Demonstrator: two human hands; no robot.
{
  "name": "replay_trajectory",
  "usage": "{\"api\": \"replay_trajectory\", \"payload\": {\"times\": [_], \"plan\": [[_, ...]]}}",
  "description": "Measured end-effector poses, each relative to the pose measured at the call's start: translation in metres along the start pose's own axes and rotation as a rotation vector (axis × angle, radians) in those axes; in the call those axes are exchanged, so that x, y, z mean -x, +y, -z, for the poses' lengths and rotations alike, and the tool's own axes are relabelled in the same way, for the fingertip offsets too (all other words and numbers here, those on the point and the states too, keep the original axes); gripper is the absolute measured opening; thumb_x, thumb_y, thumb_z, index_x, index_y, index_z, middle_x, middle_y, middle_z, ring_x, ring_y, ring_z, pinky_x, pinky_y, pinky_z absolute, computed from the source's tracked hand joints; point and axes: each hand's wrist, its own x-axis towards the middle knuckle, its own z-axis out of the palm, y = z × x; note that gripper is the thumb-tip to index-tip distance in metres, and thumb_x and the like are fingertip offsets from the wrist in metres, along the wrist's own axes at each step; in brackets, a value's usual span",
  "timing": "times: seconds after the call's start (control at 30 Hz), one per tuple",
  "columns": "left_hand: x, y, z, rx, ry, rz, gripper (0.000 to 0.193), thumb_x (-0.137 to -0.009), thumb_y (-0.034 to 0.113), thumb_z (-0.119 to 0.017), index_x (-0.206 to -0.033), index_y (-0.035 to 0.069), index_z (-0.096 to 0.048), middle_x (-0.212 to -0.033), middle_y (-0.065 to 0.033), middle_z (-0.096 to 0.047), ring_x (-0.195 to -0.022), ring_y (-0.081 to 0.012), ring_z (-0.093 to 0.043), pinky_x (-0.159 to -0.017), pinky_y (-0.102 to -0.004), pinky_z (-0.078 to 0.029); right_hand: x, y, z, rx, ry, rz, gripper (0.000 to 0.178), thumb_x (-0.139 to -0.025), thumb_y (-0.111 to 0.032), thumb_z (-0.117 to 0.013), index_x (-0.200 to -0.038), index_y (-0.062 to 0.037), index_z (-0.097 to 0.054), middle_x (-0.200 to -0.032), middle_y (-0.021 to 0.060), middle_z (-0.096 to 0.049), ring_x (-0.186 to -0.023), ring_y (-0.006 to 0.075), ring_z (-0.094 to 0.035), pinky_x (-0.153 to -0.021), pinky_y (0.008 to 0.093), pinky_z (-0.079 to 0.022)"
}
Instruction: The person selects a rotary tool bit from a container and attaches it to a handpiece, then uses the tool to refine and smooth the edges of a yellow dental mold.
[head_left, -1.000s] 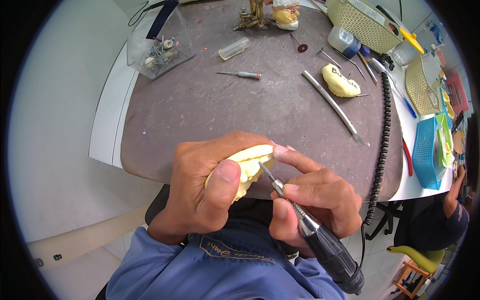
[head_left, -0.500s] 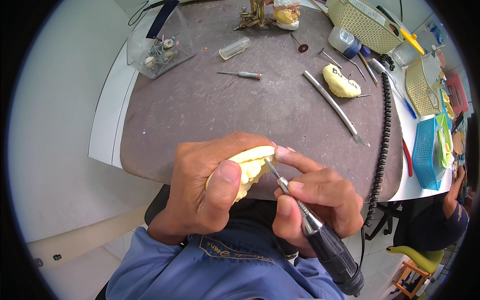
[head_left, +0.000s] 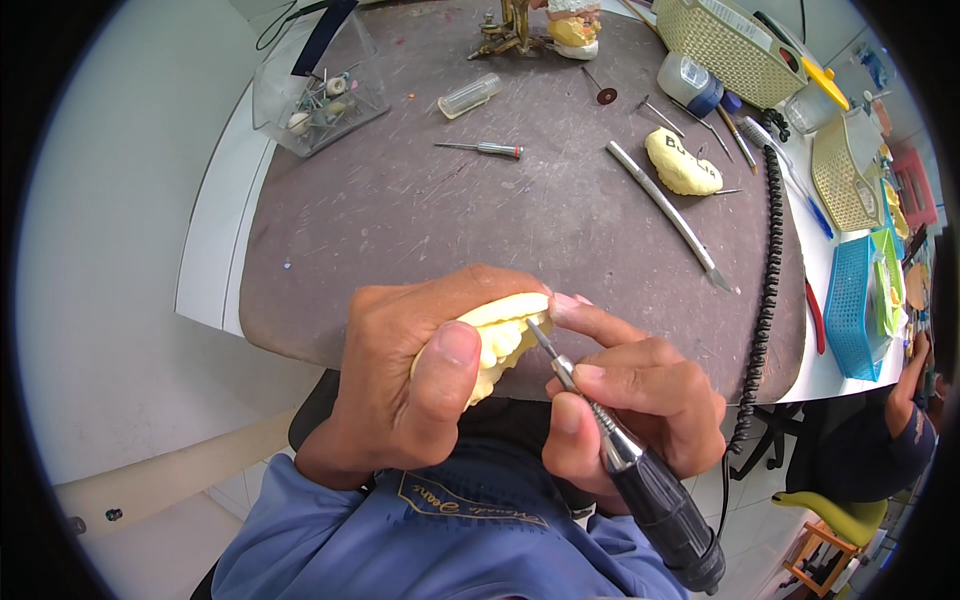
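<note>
My left hand (head_left: 420, 385) clamps the yellow cast (head_left: 497, 340) just off the bench's (head_left: 400, 220) near edge. My right hand (head_left: 640, 395) pinches the handpiece (head_left: 640, 480), its bur touching the cast. A second cast (head_left: 682, 163) lies toward the far right corner.

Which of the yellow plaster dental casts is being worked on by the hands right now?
The cast gripped in the left hand, with the right hand pressing the rotary handpiece tip against it. The other yellow cast lies untouched on the far mat.
</note>
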Motion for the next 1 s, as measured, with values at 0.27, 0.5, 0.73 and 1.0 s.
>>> {"api": "replay_trajectory", "payload": {"times": [0.27, 0.5, 0.73, 1.0], "plan": [[-0.0003, 0.0023, -0.0024, 0.014, 0.027, 0.009, 0.048, -0.099, 0.031, -0.039, -0.103, -0.004, -0.071, -0.087, -0.013, -0.071, -0.071, -0.0174, -0.067, -0.062, -0.03, -0.051, -0.0022, -0.0001, 0.0007, 0.018, -0.041, 0.021, 0.02, -0.073, -0.001, -0.084, -0.083, -0.0023, -0.067, -0.076, 0.0102, -0.072, -0.093, 0.0363, -0.075, -0.089, 0.0477, -0.06], [0.0008, 0.0007, -0.0011, 0.008, 0.014, 0.012, 0.047, -0.099, 0.031, -0.04, -0.104, -0.004, -0.071, -0.085, -0.0131, -0.071, -0.07, -0.0169, -0.066, -0.061, -0.0301, -0.05, -0.0018, -0.0011, 0.0017, 0.017, -0.041, 0.016, 0.02, -0.073, 0.0, -0.084, -0.083, -0.0021, -0.067, -0.076, 0.0102, -0.072, -0.092, 0.0362, -0.075, -0.089, 0.0479, -0.059], [0.001, 0.002, -0.0013, 0.027, 0.017, 0.029, 0.047, -0.099, 0.031, -0.041, -0.105, -0.004, -0.071, -0.082, -0.0129, -0.07, -0.068, -0.0156, -0.064, -0.06, -0.0295, -0.05, -0.0011, -0.0006, 0.0011, 0.016, -0.031, 0.015, 0.02, -0.073, 0.0, -0.084, -0.083, -0.0022, -0.067, -0.076, 0.01, -0.072, -0.091, 0.0361, -0.075, -0.088, 0.0476, -0.06], [0.0001, 0.0015, -0.0005, 0.012, 0.007, 0.023, 0.047, -0.099, 0.03, -0.04, -0.104, -0.005, -0.071, -0.086, -0.0138, -0.072, -0.071, -0.0172, -0.066, -0.062, -0.0302, -0.051, -0.0017, -0.0004, 0.0014, 0.019, -0.039, 0.029, 0.019, -0.073, 0.0, -0.084, -0.081, -0.001, -0.067, -0.074, 0.0104, -0.072, -0.089, 0.0355, -0.075, -0.088, 0.0479, -0.06]]}}
